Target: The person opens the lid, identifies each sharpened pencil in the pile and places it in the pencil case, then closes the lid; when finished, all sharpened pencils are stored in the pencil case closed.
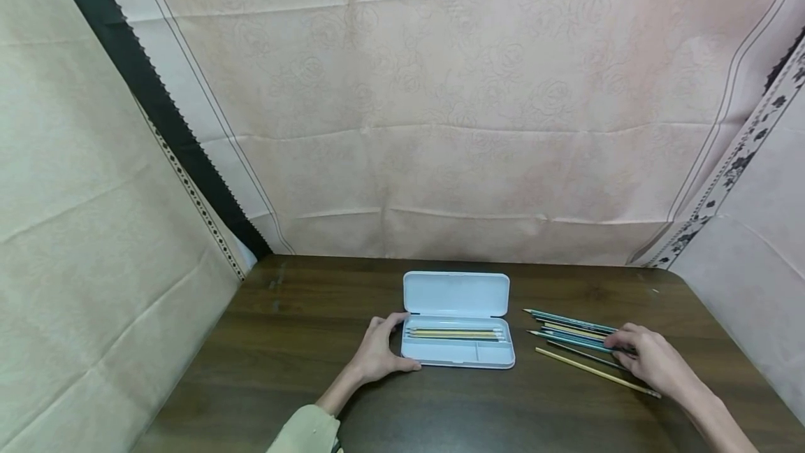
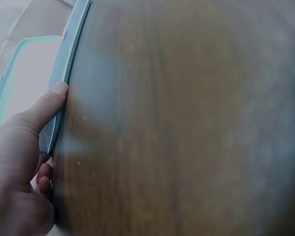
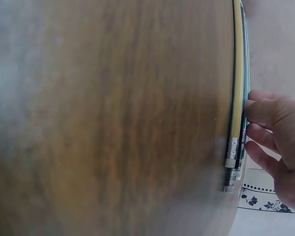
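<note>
My left hand (image 1: 377, 349), spread wide, gripped the blue case (image 1: 449, 351), my right hand (image 1: 653, 358), half-curled, touched pencils (image 1: 571, 340) right of it, pinch unclear.

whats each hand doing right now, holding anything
Left hand: holding the left end of the open pencil case.
Right hand: fingers at the loose pencils; whether it grips any cannot be told.

The right hand (image 1: 650, 361) hides parts of some pencils (image 1: 569, 340); the left wrist view's upper edge crops the pencil case (image 2: 71, 54); the right wrist view blurs the tabletop (image 3: 113, 123).
</note>
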Motion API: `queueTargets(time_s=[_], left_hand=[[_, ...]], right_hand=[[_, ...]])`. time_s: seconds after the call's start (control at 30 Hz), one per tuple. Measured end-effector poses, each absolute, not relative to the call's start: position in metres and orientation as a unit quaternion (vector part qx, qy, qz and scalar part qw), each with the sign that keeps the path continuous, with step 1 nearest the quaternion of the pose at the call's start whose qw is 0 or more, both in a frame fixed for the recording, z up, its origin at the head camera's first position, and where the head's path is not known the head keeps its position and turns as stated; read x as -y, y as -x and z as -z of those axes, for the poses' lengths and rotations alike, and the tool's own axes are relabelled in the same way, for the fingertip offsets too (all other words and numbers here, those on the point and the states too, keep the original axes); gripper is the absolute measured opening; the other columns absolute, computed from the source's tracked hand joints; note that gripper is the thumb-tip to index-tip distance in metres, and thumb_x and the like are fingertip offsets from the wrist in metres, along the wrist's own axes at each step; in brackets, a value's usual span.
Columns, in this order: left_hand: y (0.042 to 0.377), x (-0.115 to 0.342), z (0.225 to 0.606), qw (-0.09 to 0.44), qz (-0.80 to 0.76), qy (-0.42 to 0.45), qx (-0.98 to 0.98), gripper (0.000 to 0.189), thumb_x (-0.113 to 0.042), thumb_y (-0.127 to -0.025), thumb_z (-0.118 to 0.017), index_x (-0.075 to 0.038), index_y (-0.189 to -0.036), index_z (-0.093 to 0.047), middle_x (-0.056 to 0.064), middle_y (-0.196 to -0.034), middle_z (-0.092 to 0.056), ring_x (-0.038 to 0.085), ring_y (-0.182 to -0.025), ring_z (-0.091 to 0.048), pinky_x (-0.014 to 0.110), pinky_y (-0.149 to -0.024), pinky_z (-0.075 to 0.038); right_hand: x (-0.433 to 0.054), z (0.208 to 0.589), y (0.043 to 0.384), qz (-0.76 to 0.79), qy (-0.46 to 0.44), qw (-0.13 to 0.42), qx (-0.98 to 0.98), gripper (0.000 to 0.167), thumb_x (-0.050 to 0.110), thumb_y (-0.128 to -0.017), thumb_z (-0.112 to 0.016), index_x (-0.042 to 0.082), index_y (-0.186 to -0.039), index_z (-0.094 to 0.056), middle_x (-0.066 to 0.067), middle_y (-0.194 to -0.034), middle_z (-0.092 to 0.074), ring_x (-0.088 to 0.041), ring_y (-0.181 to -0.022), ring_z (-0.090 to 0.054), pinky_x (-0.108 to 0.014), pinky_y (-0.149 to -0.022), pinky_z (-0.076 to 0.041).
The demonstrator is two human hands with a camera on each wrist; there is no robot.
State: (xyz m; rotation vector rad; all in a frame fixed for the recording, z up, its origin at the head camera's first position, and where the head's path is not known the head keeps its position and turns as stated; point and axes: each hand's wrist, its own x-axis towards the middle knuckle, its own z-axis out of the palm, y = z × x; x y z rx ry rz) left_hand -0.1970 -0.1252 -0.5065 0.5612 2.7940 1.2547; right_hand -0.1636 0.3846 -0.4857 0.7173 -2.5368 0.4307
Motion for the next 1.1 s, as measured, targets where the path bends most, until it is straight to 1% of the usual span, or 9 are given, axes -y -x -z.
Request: queueTargets(time_s=[0.17, 0.43, 0.7, 0.83, 0.97, 1.1], left_hand=[[0.1972, 0.1252, 0.5069, 0.015, -0.402, -0.18, -0.898, 0.09, -0.042, -0.071, -0.091, -0.016, -0.146, -0.049, 0.008, -0.13, -0.049, 0.024, -0.113, -0.042, 0.047, -0.092, -0.042], [0.1981, 0.1255, 0.5086, 0.014, -0.402, -0.182, -0.897, 0.091, -0.042, -0.07, -0.092, -0.016, -0.145, -0.049, 0.008, -0.13, -0.05, 0.023, -0.112, -0.042, 0.046, -0.091, -0.042], [0.1978, 0.1251, 0.5073, 0.012, -0.403, -0.181, -0.897, 0.091, -0.042, -0.07, -0.092, -0.016, -0.145, -0.049, 0.007, -0.13, -0.05, 0.023, -0.112, -0.042, 0.046, -0.091, -0.042], [0.1979, 0.1246, 0.5068, 0.014, -0.404, -0.179, -0.897, 0.09, -0.042, -0.07, -0.091, -0.015, -0.145, -0.049, 0.008, -0.129, -0.049, 0.024, -0.112, -0.042, 0.046, -0.09, -0.042], [0.1976, 0.1246, 0.5066, 0.016, -0.404, -0.177, -0.897, 0.09, -0.042, -0.07, -0.092, -0.016, -0.145, -0.049, 0.008, -0.128, -0.049, 0.024, -0.112, -0.042, 0.046, -0.09, -0.042], [0.1973, 0.1249, 0.507, 0.016, -0.405, -0.177, -0.897, 0.09, -0.041, -0.07, -0.092, -0.016, -0.145, -0.049, 0.008, -0.128, -0.049, 0.024, -0.112, -0.042, 0.046, -0.09, -0.042]], right_hand=[[-0.3835, 0.484, 0.1638, -0.159, -0.245, 0.208, 0.933, 0.035, -0.009, -0.065, -0.084, 0.019, -0.083, -0.071, 0.015, -0.08, -0.059, 0.001, -0.07, -0.054, -0.03, -0.057, -0.047], [-0.3824, 0.4843, 0.1636, -0.163, -0.256, 0.211, 0.929, 0.037, -0.011, -0.062, -0.083, 0.018, -0.081, -0.07, 0.015, -0.077, -0.055, 0.002, -0.067, -0.048, -0.028, -0.054, -0.044], [-0.382, 0.4839, 0.1644, -0.179, -0.266, 0.188, 0.928, 0.037, -0.014, -0.063, -0.082, 0.015, -0.083, -0.071, 0.016, -0.075, -0.054, 0.004, -0.065, -0.047, -0.027, -0.053, -0.043], [-0.3816, 0.4843, 0.1653, -0.181, -0.279, 0.195, 0.923, 0.04, -0.017, -0.062, -0.081, 0.015, -0.082, -0.07, 0.017, -0.075, -0.052, 0.004, -0.065, -0.045, -0.026, -0.052, -0.042], [-0.3816, 0.4863, 0.1665, -0.177, -0.295, 0.214, 0.914, 0.043, -0.02, -0.06, -0.08, 0.016, -0.081, -0.068, 0.019, -0.075, -0.05, 0.004, -0.065, -0.044, -0.025, -0.052, -0.041], [-0.3815, 0.4876, 0.1667, -0.174, -0.299, 0.221, 0.912, 0.043, -0.02, -0.059, -0.079, 0.015, -0.081, -0.067, 0.019, -0.075, -0.049, 0.004, -0.066, -0.043, -0.025, -0.052, -0.04]])
